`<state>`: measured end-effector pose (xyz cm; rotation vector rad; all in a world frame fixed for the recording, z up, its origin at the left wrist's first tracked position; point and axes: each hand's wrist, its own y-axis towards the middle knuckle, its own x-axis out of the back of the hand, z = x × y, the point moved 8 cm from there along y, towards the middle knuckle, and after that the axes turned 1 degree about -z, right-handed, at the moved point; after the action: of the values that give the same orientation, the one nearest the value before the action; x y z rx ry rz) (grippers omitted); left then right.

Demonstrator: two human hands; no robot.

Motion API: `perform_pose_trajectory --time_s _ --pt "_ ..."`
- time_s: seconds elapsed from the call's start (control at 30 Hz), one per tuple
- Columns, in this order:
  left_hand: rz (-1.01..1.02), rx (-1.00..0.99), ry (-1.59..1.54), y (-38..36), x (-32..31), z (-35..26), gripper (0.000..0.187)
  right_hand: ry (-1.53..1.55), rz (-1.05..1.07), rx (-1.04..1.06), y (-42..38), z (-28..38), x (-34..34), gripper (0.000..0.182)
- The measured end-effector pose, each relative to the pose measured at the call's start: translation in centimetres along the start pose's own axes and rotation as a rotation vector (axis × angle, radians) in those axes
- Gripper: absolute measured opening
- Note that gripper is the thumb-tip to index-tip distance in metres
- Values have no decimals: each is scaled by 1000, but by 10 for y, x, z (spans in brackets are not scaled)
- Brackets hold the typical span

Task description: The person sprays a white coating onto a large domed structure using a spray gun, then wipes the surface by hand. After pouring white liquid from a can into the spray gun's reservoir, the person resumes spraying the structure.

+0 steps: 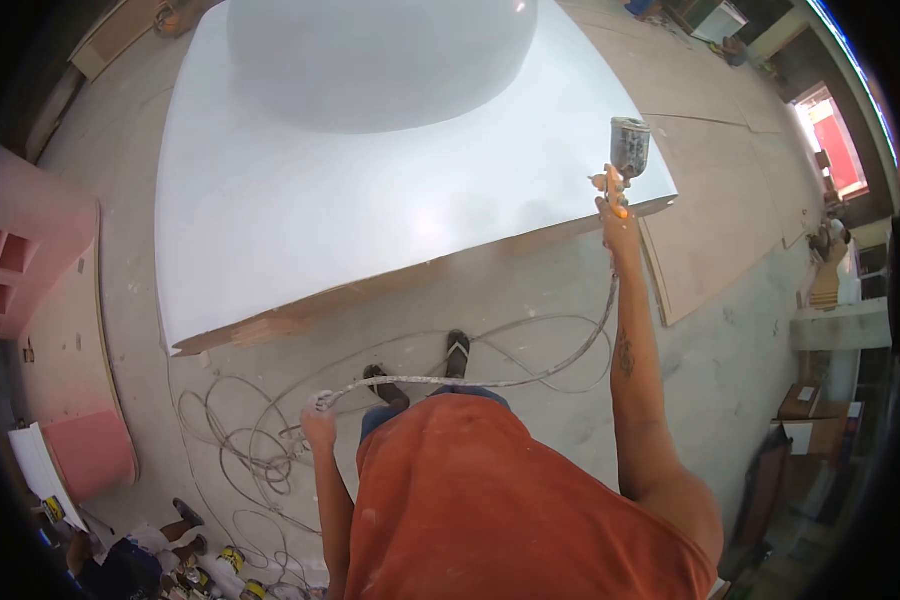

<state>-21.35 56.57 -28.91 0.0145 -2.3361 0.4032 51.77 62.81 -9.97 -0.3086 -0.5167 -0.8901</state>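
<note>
**At the panel's edge: spray gun raised, hose held low**

Right of centre in the frame, the right hand (618,215) is stretched out at arm's length, fingers closed around the grip of a spray gun (622,168). Its metal cup (630,147) sits upright on top, grey and speckled with dried paint; whatever is inside cannot be seen. The gun hangs just over the near right corner of a large white panel (300,220), smooth and faintly glossy, with a raw wooden edge showing along its lower side. A rounded white dome (380,60) rises from the panel at the top of the frame.

Lower left of centre, the left hand (318,425) is clenched around a pale air hose (490,382), which runs across to the right arm and up to the gun. More hose lies in loose coils on the dusty concrete floor (510,290). The fingers look tightly wrapped, though the view is small there.

A pink curved cabinet (40,300) stands at the left edge. Small cans (232,557), seemingly paint, cluster at the bottom left.
</note>
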Motion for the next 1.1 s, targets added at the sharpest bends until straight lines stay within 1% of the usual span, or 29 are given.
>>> perform_pose_trajectory --time_s 0.07,0.1,0.17,0.2,0.27,0.33,0.4,0.43,0.47,0.5,0.53,0.6,0.67,0.73,0.77,0.8,0.83,0.87,0.9,0.93,0.97,1.03,1.07,1.1 --pt "21 -22 55 -5 -21 -26 23 -130 -92 112 55 -15 30 34" --pt "35 -39 113 -8 -31 -43 25 -129 -103 116 78 -21 40 34" --pt "51 -72 151 -15 -36 -86 26 -352 -258 264 106 -20 64 36" --pt "59 -92 189 -19 -37 -103 27 -356 -269 263 116 -26 67 36" --pt "25 -121 180 -22 -38 -117 25 -560 -429 275 123 -21 72 37" --pt "-19 -140 178 -24 -36 -116 23 -552 -406 259 118 -16 63 37" --pt "3 -110 163 -20 -35 -87 28 -543 -365 232 86 -3 43 36" --pt "-6 -102 171 -17 -31 -76 28 -455 -237 273 69 10 23 35" --pt "-22 -47 157 -15 -24 -62 28 -367 -106 313 48 25 1 34" --pt "-36 8 142 -15 -17 -47 28 -284 -31 297 24 36 -18 33" --pt "-46 20 148 -13 -8 -32 28 -201 44 281 -1 47 -39 33" --pt "-129 65 203 -10 16 -1 27 -60 256 63 -44 53 -83 33" --pt "-168 86 187 -11 40 13 26 151 429 -147 -98 76 -122 26" --pt "-218 115 171 -15 61 24 27 149 584 -146 -138 101 -155 23" --pt "-226 74 164 -15 70 26 29 151 605 -145 -149 108 -165 23" --pt "-233 37 159 -18 78 27 30 230 744 -186 -165 113 -182 27" --pt "-241 53 166 -21 83 33 30 309 880 -232 -181 120 -196 31" --pt "-248 55 124 -20 84 36 26 309 891 -235 -188 126 -202 31" --pt "-251 51 79 -18 84 38 23 383 951 -240 -197 136 -206 31" --pt "-250 51 82 -21 83 34 23 459 1008 -245 -201 142 -204 30" --pt "-249 74 108 -20 82 36 23 459 1005 -248 -201 142 -203 30" --pt "-244 95 135 -15 84 45 23 408 897 -242 -195 138 -200 21" --pt "-269 62 147 -13 84 45 23 410 895 -243 -189 133 -198 21" --pt "-295 29 158 -13 83 42 23 372 762 -226 -171 123 -187 21"
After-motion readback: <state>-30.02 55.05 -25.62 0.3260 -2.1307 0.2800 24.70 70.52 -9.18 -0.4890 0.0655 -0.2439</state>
